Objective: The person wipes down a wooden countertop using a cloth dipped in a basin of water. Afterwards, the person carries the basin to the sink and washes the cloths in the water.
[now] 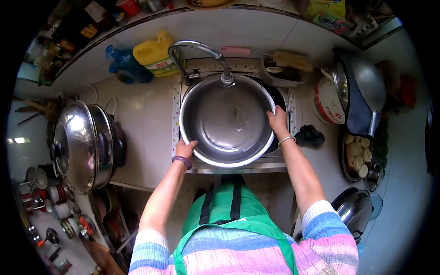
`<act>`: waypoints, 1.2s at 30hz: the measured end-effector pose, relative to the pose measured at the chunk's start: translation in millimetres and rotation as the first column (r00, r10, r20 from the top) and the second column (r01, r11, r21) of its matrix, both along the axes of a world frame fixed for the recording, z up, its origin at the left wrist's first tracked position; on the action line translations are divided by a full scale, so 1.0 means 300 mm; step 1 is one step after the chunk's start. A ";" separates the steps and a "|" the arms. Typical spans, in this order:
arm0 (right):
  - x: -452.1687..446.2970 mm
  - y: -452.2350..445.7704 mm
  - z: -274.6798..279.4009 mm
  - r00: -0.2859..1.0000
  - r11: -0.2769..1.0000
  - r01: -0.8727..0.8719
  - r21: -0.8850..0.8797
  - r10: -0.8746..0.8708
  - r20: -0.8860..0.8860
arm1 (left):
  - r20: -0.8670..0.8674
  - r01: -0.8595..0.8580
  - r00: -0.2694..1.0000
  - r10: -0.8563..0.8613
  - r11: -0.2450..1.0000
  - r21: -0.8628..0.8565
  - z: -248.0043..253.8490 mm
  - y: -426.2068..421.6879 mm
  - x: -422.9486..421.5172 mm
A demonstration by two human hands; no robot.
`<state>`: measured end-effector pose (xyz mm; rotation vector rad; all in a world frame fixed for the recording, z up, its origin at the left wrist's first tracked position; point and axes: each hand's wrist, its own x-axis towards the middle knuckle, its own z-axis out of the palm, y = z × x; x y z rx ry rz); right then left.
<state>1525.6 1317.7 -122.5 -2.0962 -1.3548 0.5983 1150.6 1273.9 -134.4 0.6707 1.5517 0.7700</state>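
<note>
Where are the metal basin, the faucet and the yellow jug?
Metal basin (pixel 195 114), head view: on its inner wall.
Faucet (pixel 223 65), head view: on the spout.
Yellow jug (pixel 153 53), head view: on its body.

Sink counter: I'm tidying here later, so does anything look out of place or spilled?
A crumpled black item lies loose on the counter right of the sink, seemingly dropped there rather than put away. I see no clear spill.

Silver basin (pixel 195 120), green apron (pixel 254 208)
</note>
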 end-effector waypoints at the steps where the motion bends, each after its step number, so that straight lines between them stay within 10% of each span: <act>1: 0.005 0.006 -0.016 1.000 1.000 0.005 0.004 -0.005 -0.006 | -0.056 0.033 0.998 -0.033 0.999 -0.004 -0.008 0.019 0.002; 10: -0.040 0.017 -0.157 0.992 0.992 0.124 0.005 -0.124 0.002 | -0.628 0.298 0.699 -0.342 0.938 -0.178 -0.081 0.127 -0.034; 21: 0.030 -0.036 -0.090 0.994 0.985 -0.077 -0.152 0.063 -0.094 | -0.789 0.511 0.203 -0.580 0.750 -0.420 0.043 0.188 -0.003; 22: 0.073 -0.080 -0.053 0.996 0.997 -0.039 0.064 0.044 -0.077 | -0.797 0.511 0.195 -0.571 0.753 -0.415 0.041 0.187 -0.003; 24: 0.177 -0.155 0.145 0.895 0.995 -0.074 0.069 0.036 0.445 | -0.814 0.505 0.186 -0.550 0.764 -0.401 0.034 0.182 -0.009; 28: 0.462 -0.379 0.018 0.807 0.924 0.194 -0.331 0.041 0.589 | -0.818 0.508 0.261 -0.512 0.794 -0.335 0.086 0.142 -0.048; 33: 0.477 -0.400 0.048 0.968 0.989 0.151 -0.008 -0.146 0.206 | -0.682 0.450 0.598 -0.422 0.880 -0.150 0.085 -0.054 -0.103; 36: 0.210 -0.391 0.177 0.989 0.984 0.012 0.179 0.015 -0.147 | -0.127 0.360 0.922 -0.365 0.931 -0.064 0.190 -0.179 0.012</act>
